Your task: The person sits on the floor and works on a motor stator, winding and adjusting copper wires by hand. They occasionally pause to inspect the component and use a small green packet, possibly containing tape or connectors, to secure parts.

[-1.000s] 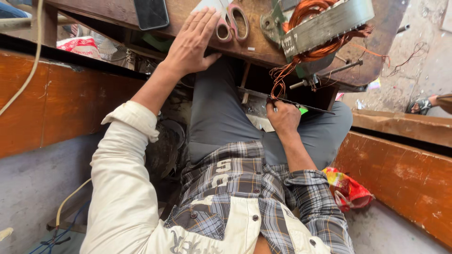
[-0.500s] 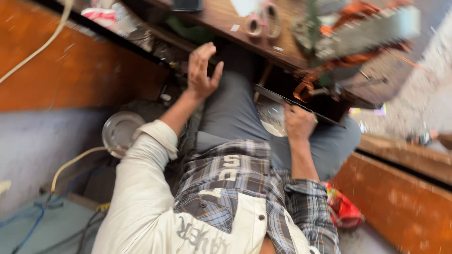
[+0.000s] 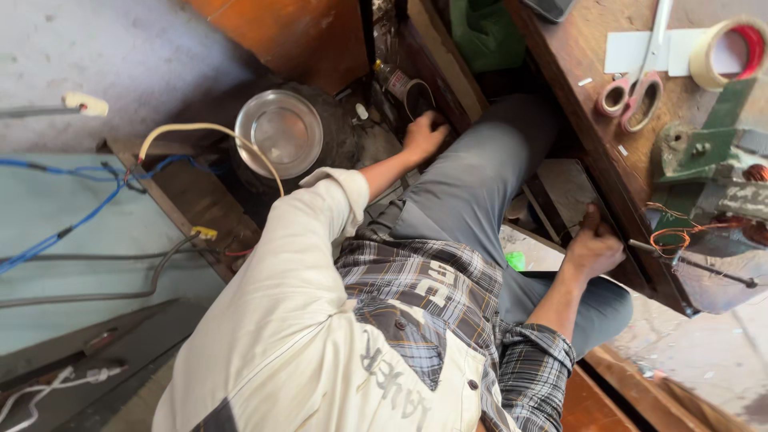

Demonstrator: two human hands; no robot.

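While the person sits at the wooden desk (image 3: 576, 64), the left hand (image 3: 424, 134) reaches down, fingers curled, perhaps around a dark bottle (image 3: 398, 82); the right hand (image 3: 592, 248) grips the desk's lower edge beside copper wire (image 3: 670, 238).

A dark screen (image 3: 546, 8), flat with rounded corners, lies at the top edge of the wooden worktop (image 3: 584, 80), only its lower part in view and its face black and unlit. Near it to the right on the same worktop lies a white rectangular paper label (image 3: 632, 50), partly covered by the pink-handled scissors (image 3: 636, 88) and by a roll of tape (image 3: 724, 52). Under the worktop, in the dark space beside the person's left hand (image 3: 424, 134), a small brown bottle (image 3: 394, 78) lies tilted, a pale label band round its body. A small yellow tag (image 3: 204, 233) sits on the cable by the wooden frame at left.
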